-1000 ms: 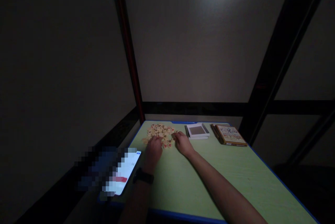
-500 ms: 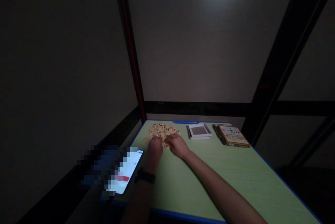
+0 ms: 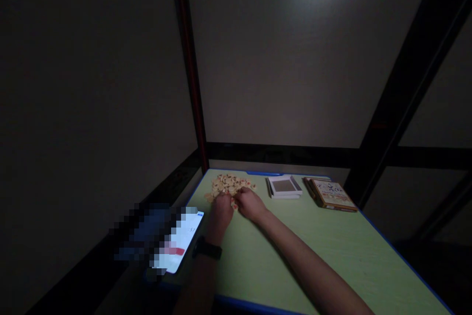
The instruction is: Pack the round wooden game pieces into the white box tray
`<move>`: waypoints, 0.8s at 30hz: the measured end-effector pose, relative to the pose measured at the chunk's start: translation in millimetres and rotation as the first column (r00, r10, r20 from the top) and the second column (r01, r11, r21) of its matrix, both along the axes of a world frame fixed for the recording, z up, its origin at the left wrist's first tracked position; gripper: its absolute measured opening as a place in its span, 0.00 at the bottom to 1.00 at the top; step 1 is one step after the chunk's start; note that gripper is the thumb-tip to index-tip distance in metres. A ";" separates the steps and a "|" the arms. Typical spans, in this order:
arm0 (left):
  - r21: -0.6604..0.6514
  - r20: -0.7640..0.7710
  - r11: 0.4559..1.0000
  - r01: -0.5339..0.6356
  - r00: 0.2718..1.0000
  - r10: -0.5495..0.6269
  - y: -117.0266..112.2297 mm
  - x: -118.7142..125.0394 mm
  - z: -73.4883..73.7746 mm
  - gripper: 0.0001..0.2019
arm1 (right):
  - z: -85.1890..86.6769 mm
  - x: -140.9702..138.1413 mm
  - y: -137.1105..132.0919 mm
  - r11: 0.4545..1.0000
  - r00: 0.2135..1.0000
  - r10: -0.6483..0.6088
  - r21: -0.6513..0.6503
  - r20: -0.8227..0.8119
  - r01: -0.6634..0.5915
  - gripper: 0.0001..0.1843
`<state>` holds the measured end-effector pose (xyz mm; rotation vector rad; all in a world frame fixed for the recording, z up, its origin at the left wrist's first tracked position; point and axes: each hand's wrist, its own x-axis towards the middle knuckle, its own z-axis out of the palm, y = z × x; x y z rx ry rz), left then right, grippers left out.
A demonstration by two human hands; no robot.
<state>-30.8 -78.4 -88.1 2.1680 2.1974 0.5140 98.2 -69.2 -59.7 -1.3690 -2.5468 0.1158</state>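
Note:
A heap of several small pale wooden pieces (image 3: 229, 185) with red and dark marks lies at the far left of a green table (image 3: 295, 256). My left hand (image 3: 222, 208), with a dark watch on its wrist, rests at the heap's near edge with the fingers curled down onto the pieces. My right hand (image 3: 249, 203) sits right beside it, fingers bent and touching the pieces at the heap's near right side. What either hand holds is hidden in the dim light.
A white open box (image 3: 284, 187) lies right of the heap, and a brown printed box (image 3: 331, 194) farther right. A lit phone (image 3: 180, 243) lies at the table's left edge. Dark frame posts stand behind the blue-edged table.
My right hand has slid left toward my left hand, and both now meet at the heap's near edge. The view shifted slightly.

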 end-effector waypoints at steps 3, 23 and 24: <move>0.003 0.018 1.000 0.003 1.000 -0.003 -2.0 1.2 3.3 0.17 | 6.3 -6.7 2.4 0.999 1.000 -0.021 -0.042 0.015 0.022 0.14; 0.053 0.052 0.999 0.015 0.998 -0.017 -6.1 2.5 4.9 0.13 | -10.5 29.5 32.1 0.932 0.749 -0.094 -0.323 -0.656 -0.165 0.14; 0.066 0.064 0.998 0.019 0.998 -0.024 -6.3 3.2 5.1 0.12 | -13.4 35.1 32.9 0.926 0.715 -0.119 -0.336 -0.689 -0.170 0.14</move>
